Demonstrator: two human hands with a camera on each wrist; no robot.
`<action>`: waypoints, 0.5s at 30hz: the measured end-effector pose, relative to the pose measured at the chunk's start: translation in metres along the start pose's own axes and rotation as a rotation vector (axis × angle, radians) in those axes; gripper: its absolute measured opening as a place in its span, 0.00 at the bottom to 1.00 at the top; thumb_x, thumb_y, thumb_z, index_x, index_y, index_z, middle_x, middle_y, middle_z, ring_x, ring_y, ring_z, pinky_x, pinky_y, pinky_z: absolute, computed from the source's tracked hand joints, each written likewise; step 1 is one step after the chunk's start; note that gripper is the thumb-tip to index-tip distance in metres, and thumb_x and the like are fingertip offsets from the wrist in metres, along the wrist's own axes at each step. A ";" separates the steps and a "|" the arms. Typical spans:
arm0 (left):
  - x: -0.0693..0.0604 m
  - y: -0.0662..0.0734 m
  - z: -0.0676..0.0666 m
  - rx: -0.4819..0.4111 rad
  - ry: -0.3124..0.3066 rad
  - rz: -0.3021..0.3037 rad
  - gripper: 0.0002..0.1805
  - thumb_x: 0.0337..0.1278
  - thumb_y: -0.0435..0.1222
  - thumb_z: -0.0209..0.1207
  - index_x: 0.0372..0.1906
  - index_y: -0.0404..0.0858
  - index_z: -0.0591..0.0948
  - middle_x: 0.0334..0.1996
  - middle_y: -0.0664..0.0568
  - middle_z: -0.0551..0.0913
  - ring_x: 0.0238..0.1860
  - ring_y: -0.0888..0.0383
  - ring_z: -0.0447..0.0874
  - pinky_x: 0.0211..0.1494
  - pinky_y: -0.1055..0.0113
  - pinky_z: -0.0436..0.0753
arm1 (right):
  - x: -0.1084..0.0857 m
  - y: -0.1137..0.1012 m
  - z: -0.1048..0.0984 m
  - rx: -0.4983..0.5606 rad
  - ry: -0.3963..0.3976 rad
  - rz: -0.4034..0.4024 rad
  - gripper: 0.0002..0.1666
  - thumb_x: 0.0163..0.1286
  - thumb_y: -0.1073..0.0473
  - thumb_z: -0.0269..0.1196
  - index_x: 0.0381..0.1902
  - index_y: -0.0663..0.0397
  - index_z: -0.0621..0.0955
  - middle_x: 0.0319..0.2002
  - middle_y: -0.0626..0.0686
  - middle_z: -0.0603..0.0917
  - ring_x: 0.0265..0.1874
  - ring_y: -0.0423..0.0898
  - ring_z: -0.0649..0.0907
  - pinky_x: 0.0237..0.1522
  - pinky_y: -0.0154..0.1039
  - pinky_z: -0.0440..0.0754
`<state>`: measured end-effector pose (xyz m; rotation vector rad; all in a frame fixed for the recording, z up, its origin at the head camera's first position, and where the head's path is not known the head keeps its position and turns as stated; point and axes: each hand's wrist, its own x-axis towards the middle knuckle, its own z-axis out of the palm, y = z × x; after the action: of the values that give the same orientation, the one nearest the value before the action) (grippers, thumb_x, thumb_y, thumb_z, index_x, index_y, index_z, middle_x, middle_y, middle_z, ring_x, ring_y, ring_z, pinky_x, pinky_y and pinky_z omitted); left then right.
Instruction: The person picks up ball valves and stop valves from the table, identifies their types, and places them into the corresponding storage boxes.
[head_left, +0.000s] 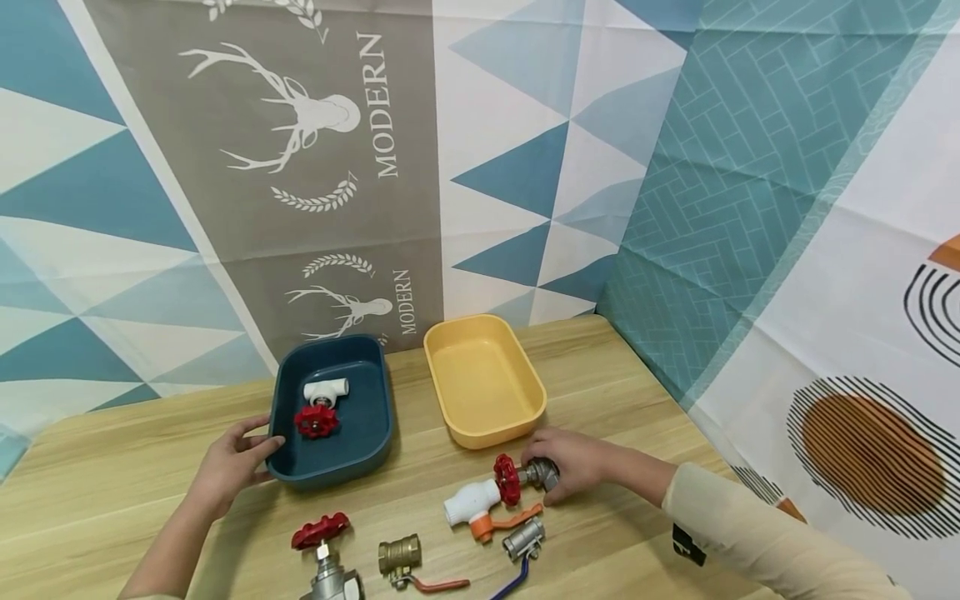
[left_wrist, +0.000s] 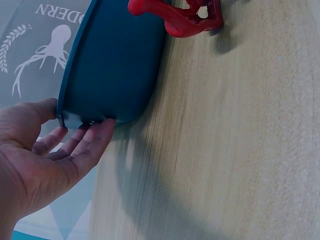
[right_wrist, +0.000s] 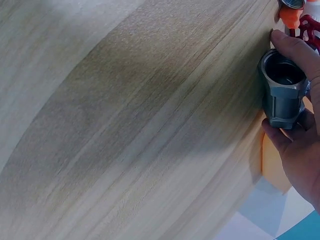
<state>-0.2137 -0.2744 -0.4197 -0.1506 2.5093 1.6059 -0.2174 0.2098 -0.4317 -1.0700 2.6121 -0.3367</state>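
My left hand (head_left: 227,468) holds the near left wall of a dark blue plastic bin (head_left: 378,417), thumb on one side of the rim and fingers on the other. Inside that bin lies a white valve (head_left: 327,390) with a red handwheel (head_left: 317,421). At the right, my right hand (head_left: 576,460) grips a grey metal gate valve (head_left: 542,474) by its body, thumb and fingers on opposite sides. Its red handwheel (head_left: 507,479) points left, beside a white ball valve (head_left: 472,502) with an orange lever. The right wrist view shows the open port of the gripped valve body (right_wrist: 285,95).
A yellow bin (head_left: 483,379) stands beyond my right hand. Along the near side lie a metal gate valve (head_left: 330,575) with a red wheel, a brass ball valve (head_left: 400,553) with a red lever, and a silver ball valve (head_left: 523,539) with a blue lever. Patterned cloth hangs behind.
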 end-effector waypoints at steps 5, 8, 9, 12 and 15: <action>0.001 -0.001 0.000 0.001 0.001 0.012 0.36 0.66 0.41 0.52 0.69 0.27 0.52 0.52 0.31 0.72 0.36 0.60 0.85 0.40 0.59 0.86 | 0.000 0.000 0.003 0.008 0.021 -0.016 0.30 0.46 0.47 0.74 0.48 0.48 0.78 0.46 0.44 0.76 0.47 0.37 0.74 0.51 0.32 0.76; 0.001 -0.001 0.001 0.001 -0.001 0.008 0.36 0.66 0.41 0.52 0.69 0.27 0.52 0.51 0.33 0.73 0.36 0.60 0.85 0.40 0.59 0.86 | -0.001 0.001 0.005 0.029 0.038 -0.021 0.30 0.46 0.47 0.73 0.47 0.48 0.78 0.45 0.44 0.75 0.45 0.36 0.73 0.49 0.31 0.76; 0.001 0.000 0.001 0.001 -0.001 0.007 0.36 0.66 0.41 0.52 0.69 0.27 0.52 0.50 0.34 0.74 0.36 0.60 0.85 0.40 0.60 0.86 | -0.002 0.001 0.005 0.038 0.042 -0.022 0.29 0.46 0.48 0.73 0.47 0.48 0.78 0.45 0.44 0.74 0.45 0.36 0.73 0.49 0.31 0.76; 0.001 0.000 0.000 -0.002 0.000 0.007 0.36 0.66 0.41 0.52 0.69 0.27 0.52 0.49 0.36 0.75 0.36 0.61 0.85 0.40 0.60 0.86 | -0.003 0.002 0.005 0.057 0.053 -0.030 0.29 0.48 0.48 0.72 0.48 0.48 0.78 0.46 0.45 0.74 0.45 0.37 0.74 0.49 0.32 0.77; 0.000 0.000 0.000 -0.003 -0.001 0.007 0.36 0.66 0.41 0.52 0.69 0.26 0.52 0.50 0.34 0.74 0.35 0.62 0.84 0.40 0.60 0.86 | -0.004 0.002 0.005 0.071 0.054 -0.033 0.28 0.49 0.48 0.71 0.49 0.47 0.78 0.47 0.45 0.74 0.45 0.37 0.74 0.50 0.33 0.77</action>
<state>-0.2140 -0.2739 -0.4194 -0.1416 2.5098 1.6121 -0.2140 0.2141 -0.4361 -1.0963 2.6108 -0.4693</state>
